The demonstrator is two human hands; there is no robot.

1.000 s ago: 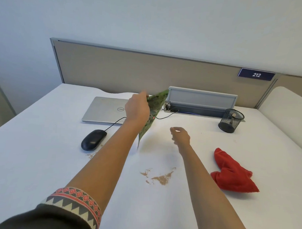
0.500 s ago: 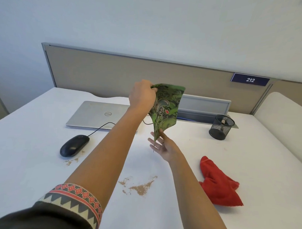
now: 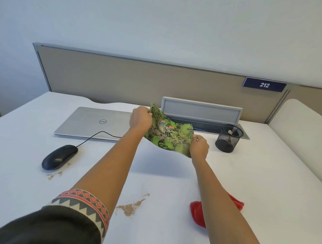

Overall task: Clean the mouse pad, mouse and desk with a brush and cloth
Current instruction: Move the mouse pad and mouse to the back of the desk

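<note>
Head: mouse pad (image 3: 169, 135) aloft over desk (image 3: 18, 152)

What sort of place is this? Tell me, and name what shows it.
Probably an open-plan office workstation: a partition panel carrying a number plate marked 212, a closed laptop and a mesh pen cup on the desk.

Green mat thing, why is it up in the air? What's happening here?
A person is cleaning a desk. Both hands hold the green mouse pad up off it: the left hand grips its top corner, the right hand its lower edge. Brown dirt lies on the desk, some beside the black mouse. The red cloth lies untouched by the right arm.
</note>
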